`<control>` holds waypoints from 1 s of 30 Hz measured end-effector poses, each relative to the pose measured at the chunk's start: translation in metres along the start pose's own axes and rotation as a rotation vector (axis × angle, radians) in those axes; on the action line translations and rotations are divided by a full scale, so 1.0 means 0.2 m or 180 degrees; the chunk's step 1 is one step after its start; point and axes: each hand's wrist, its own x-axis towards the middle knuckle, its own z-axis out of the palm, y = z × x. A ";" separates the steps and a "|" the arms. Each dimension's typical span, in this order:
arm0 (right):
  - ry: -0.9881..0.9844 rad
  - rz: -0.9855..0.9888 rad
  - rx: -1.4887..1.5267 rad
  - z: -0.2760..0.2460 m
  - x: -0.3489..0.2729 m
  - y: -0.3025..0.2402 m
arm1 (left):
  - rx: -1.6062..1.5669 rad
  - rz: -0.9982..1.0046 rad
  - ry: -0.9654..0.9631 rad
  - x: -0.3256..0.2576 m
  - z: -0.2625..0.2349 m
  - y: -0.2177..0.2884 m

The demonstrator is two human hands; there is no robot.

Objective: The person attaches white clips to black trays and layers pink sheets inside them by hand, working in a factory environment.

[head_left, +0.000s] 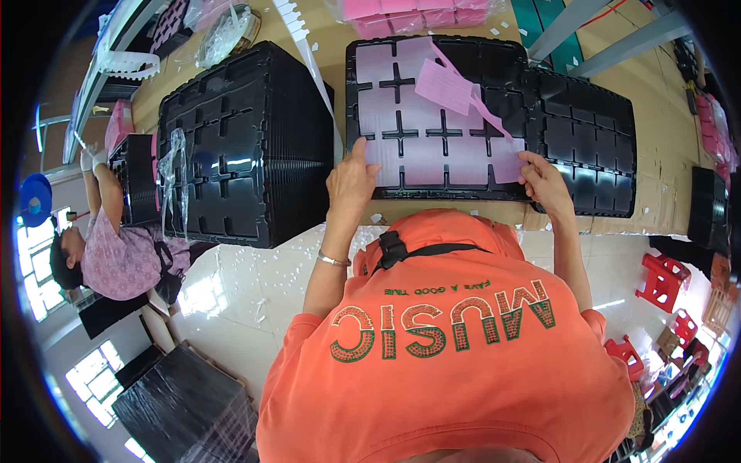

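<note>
Pressing pink sheet point(432, 154) | left hand point(351, 181), right hand point(544, 181) at near corners

Stack of black trays point(239, 147) left on the desk point(664, 116), clear plastic wrap point(174, 181) draped beside it. Bagged pink sheets point(417, 14) at far edge. Red stools point(662, 282) on floor right. Another person point(116, 247) works far left.

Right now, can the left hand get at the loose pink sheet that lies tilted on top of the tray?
Probably yes. The left hand rests at the near edge of the black tray, and the loose pink sheet lies uncovered farther up. Only flat pink sheets lie between; it would need to stretch forward.
</note>
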 end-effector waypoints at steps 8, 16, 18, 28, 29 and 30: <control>0.0096 -0.0229 -0.0070 0.03 0.00 0.03 | 0.0000 0.1522 0.0767 0.13 -0.02 0.28; 0.0498 -0.0485 -0.0993 0.05 -0.04 -0.01 | -0.0229 0.3121 0.0803 0.52 0.16 0.59; 0.0613 -0.0576 -0.1131 0.05 -0.04 0.01 | -0.0317 0.3083 0.0565 0.56 0.16 0.67; 0.0921 -0.0697 -0.1895 0.07 -0.08 0.04 | 0.0158 0.2996 0.0686 0.75 0.32 0.77; 0.0975 -0.0746 -0.1916 0.07 -0.08 0.05 | 0.0241 0.2949 0.0666 0.75 0.32 0.77; 0.0978 -0.0730 -0.1915 0.06 -0.07 0.06 | 0.0233 0.2956 0.0652 0.75 0.33 0.77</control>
